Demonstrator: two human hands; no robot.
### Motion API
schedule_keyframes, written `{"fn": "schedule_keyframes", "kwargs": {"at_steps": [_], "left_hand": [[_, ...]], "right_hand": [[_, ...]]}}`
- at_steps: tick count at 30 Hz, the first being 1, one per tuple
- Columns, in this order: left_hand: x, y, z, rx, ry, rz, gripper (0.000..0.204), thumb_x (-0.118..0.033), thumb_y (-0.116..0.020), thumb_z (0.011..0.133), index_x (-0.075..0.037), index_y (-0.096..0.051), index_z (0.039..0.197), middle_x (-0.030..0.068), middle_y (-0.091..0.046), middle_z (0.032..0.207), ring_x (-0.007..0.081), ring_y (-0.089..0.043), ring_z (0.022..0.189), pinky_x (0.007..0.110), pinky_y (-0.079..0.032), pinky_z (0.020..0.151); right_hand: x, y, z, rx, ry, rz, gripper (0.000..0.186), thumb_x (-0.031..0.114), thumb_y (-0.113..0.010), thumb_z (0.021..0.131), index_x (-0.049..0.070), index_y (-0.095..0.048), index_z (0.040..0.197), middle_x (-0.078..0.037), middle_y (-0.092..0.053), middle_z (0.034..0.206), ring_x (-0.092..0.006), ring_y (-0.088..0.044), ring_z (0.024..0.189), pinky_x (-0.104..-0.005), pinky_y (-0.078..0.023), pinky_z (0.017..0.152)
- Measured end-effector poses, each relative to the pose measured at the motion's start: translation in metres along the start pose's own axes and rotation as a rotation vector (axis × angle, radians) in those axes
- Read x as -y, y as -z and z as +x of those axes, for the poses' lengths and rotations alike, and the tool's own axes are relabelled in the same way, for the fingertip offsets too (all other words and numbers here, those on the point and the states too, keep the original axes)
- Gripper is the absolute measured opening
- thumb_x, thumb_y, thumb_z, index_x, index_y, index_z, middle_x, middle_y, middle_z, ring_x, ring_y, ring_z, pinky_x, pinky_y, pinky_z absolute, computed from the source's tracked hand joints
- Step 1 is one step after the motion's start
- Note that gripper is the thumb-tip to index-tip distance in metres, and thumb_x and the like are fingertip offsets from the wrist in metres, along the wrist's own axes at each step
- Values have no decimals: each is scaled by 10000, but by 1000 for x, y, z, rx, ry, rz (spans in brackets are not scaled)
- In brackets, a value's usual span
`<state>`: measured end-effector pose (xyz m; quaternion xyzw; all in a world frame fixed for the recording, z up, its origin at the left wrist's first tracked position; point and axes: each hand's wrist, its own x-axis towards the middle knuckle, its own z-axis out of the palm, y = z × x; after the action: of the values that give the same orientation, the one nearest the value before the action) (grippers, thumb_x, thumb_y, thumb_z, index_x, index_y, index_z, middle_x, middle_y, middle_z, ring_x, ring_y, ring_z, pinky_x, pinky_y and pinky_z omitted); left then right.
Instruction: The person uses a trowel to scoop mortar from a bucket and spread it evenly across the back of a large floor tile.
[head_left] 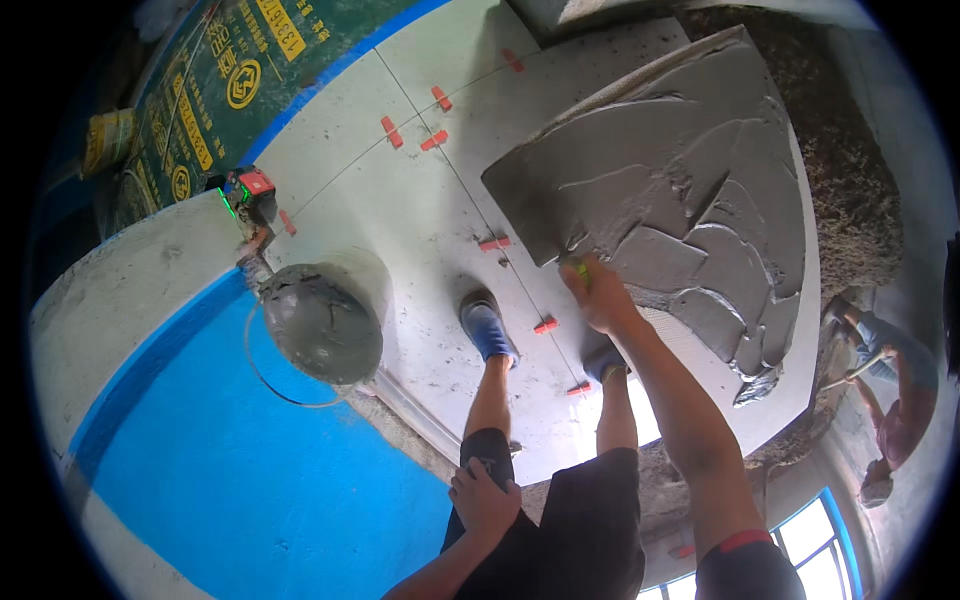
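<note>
My right hand [600,292] is closed round the yellow-green handle of a trowel [582,269]. Its blade lies at the left edge of a spread of wet grey mortar [690,200], and its outline is hard to make out there. The mortar covers most of a large slab-like tile [797,375] and shows ridges and swirls. My left hand [486,502] rests on my left knee, fingers laid over the dark shorts, holding nothing. Left of my feet stands a bucket [322,325] heaped with grey mortar, its wire handle hanging down at one side.
Pale floor tiles [430,210] carry several red levelling clips [392,132] along their joints. A red-and-black laser level [250,190] glows green beyond the bucket. Blue-coated surface [250,450] lies left, green printed sheeting [230,90] far left. Another person [895,390] holds a long handle at right, near rough soil [850,170].
</note>
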<state>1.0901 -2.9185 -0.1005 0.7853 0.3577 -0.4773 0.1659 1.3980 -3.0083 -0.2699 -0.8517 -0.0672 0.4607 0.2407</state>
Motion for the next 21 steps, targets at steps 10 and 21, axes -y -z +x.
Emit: {"fn": "schedule_keyframes", "kwargs": {"at_steps": [10, 21], "left_hand": [[2, -6, 1, 39, 56, -13, 701, -335, -697, 733, 56, -432, 1250, 242, -498, 1130, 393, -517, 1053, 493, -415, 890], [-37, 16, -19, -23, 52, -80, 699, -345, -663, 767, 70, -450, 1287, 266, -543, 1155, 413, -563, 1061, 515, -474, 897]], "right_hand": [[-11, -29, -44, 217, 62, 4, 467, 502, -487, 965, 61, -512, 1118, -251, -654, 908, -457, -631, 870, -507, -491, 777], [-69, 115, 48, -514, -189, 123, 468, 486, -432, 976, 74, -439, 1198, -312, -634, 1013, -517, -598, 944, -593, -463, 831]]}}
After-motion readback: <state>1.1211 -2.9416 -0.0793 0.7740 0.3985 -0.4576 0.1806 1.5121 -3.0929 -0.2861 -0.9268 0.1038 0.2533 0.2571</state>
